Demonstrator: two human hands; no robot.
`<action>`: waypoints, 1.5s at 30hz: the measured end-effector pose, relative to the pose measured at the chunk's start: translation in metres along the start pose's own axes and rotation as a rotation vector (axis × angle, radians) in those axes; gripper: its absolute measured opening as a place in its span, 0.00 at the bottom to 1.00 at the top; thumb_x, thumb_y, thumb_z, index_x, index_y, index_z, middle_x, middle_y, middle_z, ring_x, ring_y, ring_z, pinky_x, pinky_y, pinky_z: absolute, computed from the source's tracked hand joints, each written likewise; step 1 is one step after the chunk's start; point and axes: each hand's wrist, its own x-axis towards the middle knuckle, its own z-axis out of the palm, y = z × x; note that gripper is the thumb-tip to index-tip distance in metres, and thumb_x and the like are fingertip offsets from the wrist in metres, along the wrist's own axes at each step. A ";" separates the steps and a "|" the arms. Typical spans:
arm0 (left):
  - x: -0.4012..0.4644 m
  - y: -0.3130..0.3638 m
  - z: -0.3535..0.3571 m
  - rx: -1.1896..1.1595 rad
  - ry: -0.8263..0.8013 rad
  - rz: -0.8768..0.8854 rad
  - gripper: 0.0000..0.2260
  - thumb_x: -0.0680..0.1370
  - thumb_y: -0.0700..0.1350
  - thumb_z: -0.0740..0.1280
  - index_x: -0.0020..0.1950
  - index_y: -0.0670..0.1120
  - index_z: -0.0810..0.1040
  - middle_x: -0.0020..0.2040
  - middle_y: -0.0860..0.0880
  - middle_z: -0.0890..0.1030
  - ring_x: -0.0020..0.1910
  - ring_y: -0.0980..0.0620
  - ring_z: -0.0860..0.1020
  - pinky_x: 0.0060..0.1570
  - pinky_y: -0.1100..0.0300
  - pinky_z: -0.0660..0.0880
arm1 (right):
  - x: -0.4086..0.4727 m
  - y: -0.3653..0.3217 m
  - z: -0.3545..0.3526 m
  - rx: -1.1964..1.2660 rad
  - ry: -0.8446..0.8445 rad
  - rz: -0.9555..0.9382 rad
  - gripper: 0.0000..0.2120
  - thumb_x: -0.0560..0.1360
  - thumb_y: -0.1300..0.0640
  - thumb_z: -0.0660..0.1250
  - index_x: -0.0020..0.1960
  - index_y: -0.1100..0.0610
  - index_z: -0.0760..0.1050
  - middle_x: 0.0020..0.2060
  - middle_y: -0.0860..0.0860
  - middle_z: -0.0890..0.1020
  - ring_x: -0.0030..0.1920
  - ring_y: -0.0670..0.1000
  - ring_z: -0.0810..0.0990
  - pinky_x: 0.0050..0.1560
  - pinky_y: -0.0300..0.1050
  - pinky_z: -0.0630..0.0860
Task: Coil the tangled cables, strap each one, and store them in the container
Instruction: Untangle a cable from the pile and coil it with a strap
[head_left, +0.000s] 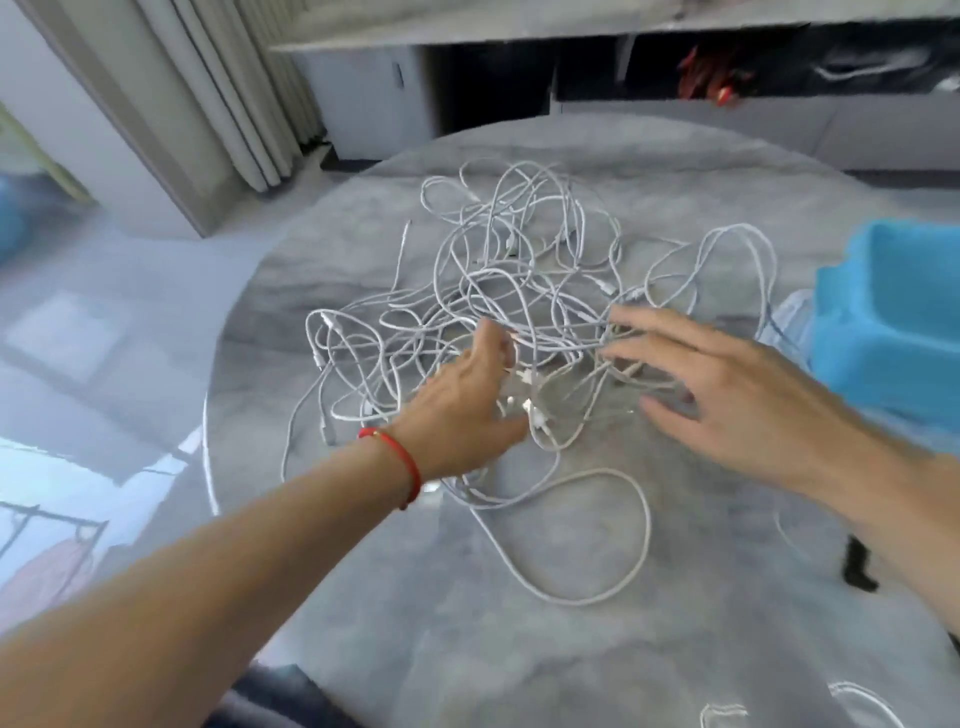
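Note:
A big tangle of white cables (519, 291) lies spread over the middle of a round grey marble table (519, 649). One long loop (636, 545) trails out toward me. My left hand (467, 395), with a red string on its wrist, reaches into the near side of the tangle; its fingers are hidden among the cables and I cannot see whether they grip one. My right hand (717, 379) hovers over the right side of the pile with fingers spread and straight. A blue container (893, 332) stands at the table's right edge.
A small black object (860, 566) lies at the right under my forearm. More white cable (857, 701) shows at the bottom right edge. Curtains (218, 93) and floor lie beyond the table's left rim; dark shelves stand behind it.

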 end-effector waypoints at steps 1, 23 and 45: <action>0.005 0.004 -0.010 0.000 0.026 0.007 0.17 0.73 0.37 0.68 0.59 0.44 0.66 0.57 0.44 0.78 0.56 0.42 0.77 0.54 0.52 0.73 | 0.004 -0.005 -0.009 -0.012 0.059 -0.001 0.22 0.73 0.68 0.75 0.65 0.58 0.81 0.69 0.54 0.78 0.63 0.51 0.80 0.64 0.25 0.63; -0.037 -0.022 -0.008 0.484 -0.129 0.343 0.07 0.79 0.54 0.65 0.53 0.55 0.80 0.55 0.57 0.78 0.66 0.57 0.69 0.76 0.37 0.40 | -0.032 -0.045 -0.030 0.772 0.104 0.334 0.21 0.76 0.39 0.69 0.37 0.56 0.77 0.27 0.50 0.72 0.32 0.47 0.73 0.38 0.35 0.73; -0.014 -0.010 -0.012 0.275 -0.250 0.306 0.07 0.81 0.53 0.66 0.50 0.50 0.76 0.45 0.59 0.77 0.51 0.58 0.71 0.73 0.39 0.54 | -0.015 -0.056 0.020 -0.196 -0.410 0.097 0.17 0.77 0.39 0.66 0.62 0.45 0.74 0.60 0.44 0.80 0.66 0.50 0.75 0.64 0.51 0.68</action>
